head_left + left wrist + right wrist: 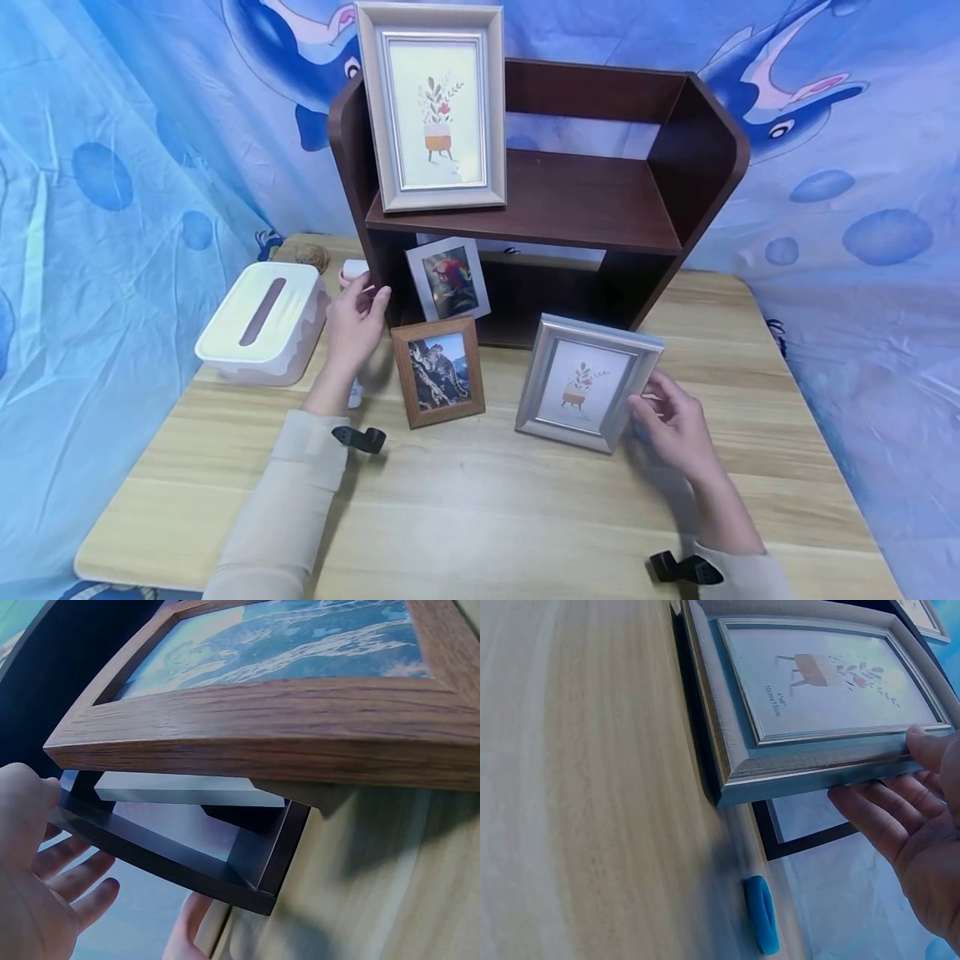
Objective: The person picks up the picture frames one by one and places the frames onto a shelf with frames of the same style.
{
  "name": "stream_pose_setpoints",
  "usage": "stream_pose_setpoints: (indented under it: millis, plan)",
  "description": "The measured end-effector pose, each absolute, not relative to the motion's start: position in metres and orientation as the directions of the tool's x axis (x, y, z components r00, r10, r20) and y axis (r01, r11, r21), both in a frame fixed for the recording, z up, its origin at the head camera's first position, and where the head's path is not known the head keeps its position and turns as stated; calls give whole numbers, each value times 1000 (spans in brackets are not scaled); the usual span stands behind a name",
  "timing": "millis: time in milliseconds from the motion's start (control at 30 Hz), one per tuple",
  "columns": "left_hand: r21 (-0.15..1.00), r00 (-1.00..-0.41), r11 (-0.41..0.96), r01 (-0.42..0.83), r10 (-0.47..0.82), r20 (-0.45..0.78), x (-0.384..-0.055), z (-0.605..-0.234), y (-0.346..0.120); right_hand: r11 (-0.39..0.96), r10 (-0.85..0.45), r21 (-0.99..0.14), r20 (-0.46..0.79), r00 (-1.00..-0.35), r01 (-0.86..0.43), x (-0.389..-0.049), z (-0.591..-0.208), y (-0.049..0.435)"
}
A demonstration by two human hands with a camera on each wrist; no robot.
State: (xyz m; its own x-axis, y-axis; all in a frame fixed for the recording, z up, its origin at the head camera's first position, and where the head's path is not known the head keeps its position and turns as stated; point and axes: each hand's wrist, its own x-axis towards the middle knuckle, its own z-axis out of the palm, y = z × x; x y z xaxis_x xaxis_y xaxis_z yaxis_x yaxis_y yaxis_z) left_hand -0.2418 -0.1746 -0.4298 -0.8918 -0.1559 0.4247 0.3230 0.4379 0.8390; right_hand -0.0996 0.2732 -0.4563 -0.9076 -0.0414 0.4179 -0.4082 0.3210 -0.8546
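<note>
A silver picture frame [531,400] with a plant print stands on the table, and my right hand [678,425] pinches its right edge, thumb on the front and fingers behind. My left hand [354,329] hangs loosely curled beside the shelf's left side, holding nothing. Close to its right stands a brown wooden picture frame [403,367] with a leopard photo; the left wrist view shows a gap between hand and frame. Behind it, a white picture frame [420,279] with a parrot photo leans in the lower level of the dark shelf [585,200].
A large champagne-coloured frame [370,108] stands on the upper shelf level. At the left are a white tissue box [217,333], a twine ball [312,257] and a partly hidden white roll [356,267]. A blue ring [761,915] lies on the table [465,517] near my right hand.
</note>
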Motion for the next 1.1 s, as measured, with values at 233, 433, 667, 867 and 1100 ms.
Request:
stream_pose_setpoints:
  millis: [233,433,667,867,1100]
  plan:
    - [804,-856,479,352,-182,483,-253,-424,-169,281,-1,-865,433,-901,-416,-97,-452,274]
    - [794,-844,492,356,-196,500,-255,-422,-167,140,-10,-845,520,-854,-516,-95,-434,276]
    - [719,-803,582,380,-178,569,-258,-422,-168,-8,-34,-803,596,-802,-596,-96,-393,281]
    - [676,-787,633,377,-165,594,-257,-425,-169,-81,-39,-734,679,-733,-675,-98,-351,285]
    - [669,-777,644,371,-179,603,-255,-429,-171,-94,12,-688,722,-691,-720,-106,-300,284]
